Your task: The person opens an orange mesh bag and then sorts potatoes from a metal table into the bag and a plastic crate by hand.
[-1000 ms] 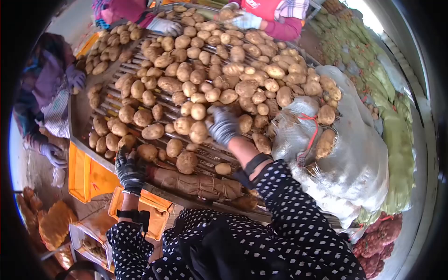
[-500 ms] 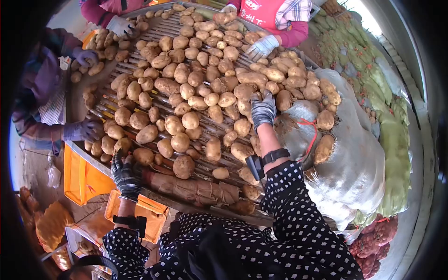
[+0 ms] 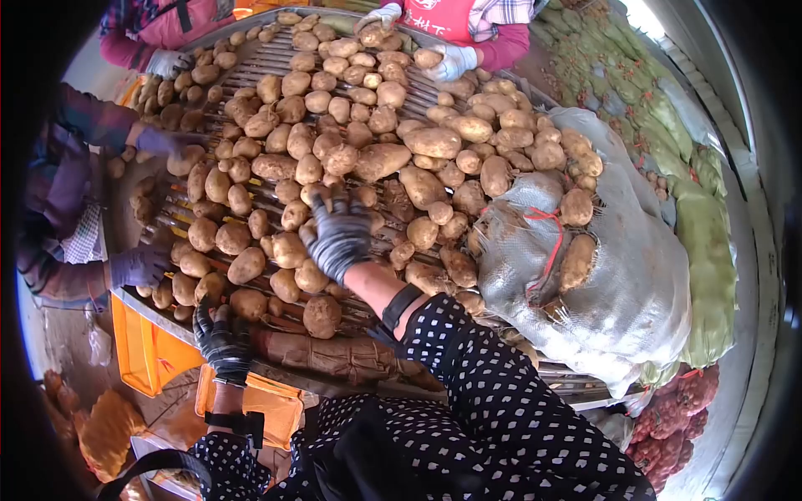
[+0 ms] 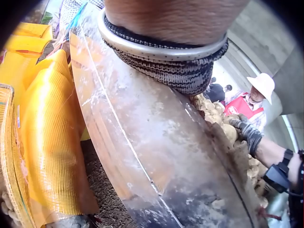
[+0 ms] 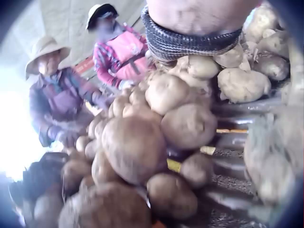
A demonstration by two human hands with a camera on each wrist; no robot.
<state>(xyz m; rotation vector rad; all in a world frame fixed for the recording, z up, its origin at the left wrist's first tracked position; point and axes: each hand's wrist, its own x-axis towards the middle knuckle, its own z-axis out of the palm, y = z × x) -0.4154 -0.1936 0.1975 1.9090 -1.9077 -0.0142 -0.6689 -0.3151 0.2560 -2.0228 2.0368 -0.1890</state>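
Many potatoes [image 3: 432, 142] lie on a slatted metal sorting table [image 3: 251, 70]. My right hand [image 3: 337, 237], in a striped grey glove, lies spread over potatoes at mid-table in the head view, its fingers pointing up and to the left. In the right wrist view, potatoes [image 5: 134, 150] crowd below the glove cuff [image 5: 190, 45], and the fingers are hidden. My left hand [image 3: 222, 343] rests at the near left edge of the table beside a potato [image 3: 211, 287], fingers extended. The left wrist view shows its cuff [image 4: 161, 66] over the metal side panel [image 4: 156, 137].
A white woven sack [image 3: 618, 267] with a red tie lies on the table's right side. Three people stand around the far and left sides, with gloved hands near potatoes. Orange crates [image 3: 150, 346] sit below the near left edge. Green sacks [image 3: 706, 259] are stacked at right.
My right hand has moved left from beside the white sack to mid-table, and several potatoes have shifted left. My left hand has stayed nearly in place. The other people's hands have moved.
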